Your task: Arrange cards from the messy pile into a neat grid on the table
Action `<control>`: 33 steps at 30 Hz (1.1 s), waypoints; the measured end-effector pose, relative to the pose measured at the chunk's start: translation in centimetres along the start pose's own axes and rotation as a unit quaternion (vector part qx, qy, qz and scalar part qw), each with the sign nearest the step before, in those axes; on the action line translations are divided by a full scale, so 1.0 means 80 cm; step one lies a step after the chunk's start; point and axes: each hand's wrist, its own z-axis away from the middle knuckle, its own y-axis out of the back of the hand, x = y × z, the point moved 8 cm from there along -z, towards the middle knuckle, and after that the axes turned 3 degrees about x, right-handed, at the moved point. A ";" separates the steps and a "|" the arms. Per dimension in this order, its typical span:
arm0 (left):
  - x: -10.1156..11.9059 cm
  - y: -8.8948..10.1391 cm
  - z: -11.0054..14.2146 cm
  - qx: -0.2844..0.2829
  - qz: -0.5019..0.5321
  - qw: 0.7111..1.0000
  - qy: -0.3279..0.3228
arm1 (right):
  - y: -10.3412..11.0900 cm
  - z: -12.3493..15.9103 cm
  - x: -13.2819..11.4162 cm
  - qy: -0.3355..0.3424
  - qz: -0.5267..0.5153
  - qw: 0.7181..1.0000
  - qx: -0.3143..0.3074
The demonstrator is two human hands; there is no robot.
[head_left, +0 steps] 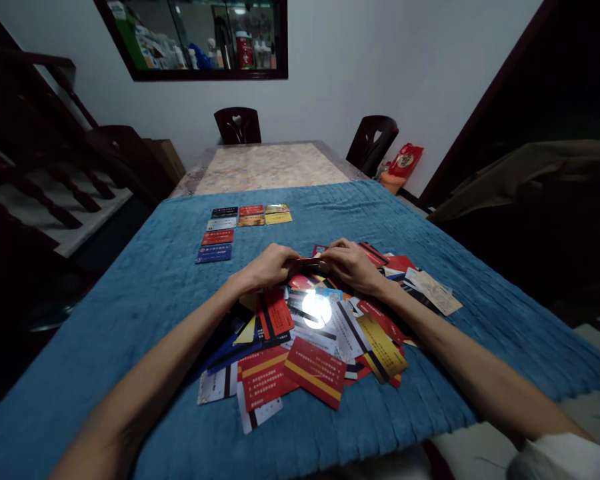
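Note:
Over the far side of a loose pile of plastic cards (315,370), my left hand (274,263) and my right hand (351,264) pinch a red card (307,261) between them. The card is seen nearly edge-on, one end in each hand. Below it the pile holds red, white, gold, blue and black cards, many with magnetic stripes, overlapping at all angles. A bright glare spot hides part of a white card in the middle. Beyond my left hand, several cards lie flat in neat columns, among them a blue card (214,253) and a yellow card (279,218).
A blue cloth (165,267) covers the near part of the table; the patterned tabletop (270,163) shows beyond. Dark chairs (238,125) stand at the far end. To the right are a red bag (406,160) and a dark draped shape; a stair railing is at left.

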 end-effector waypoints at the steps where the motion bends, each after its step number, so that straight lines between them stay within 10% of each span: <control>1: -0.002 0.001 0.000 0.003 0.010 1.000 0.005 | -0.001 0.000 0.001 -0.003 -0.007 1.000 -0.004; 33: -0.012 0.003 0.001 0.032 0.041 0.999 -0.003 | -0.011 -0.011 0.005 -0.022 -0.009 0.999 -0.046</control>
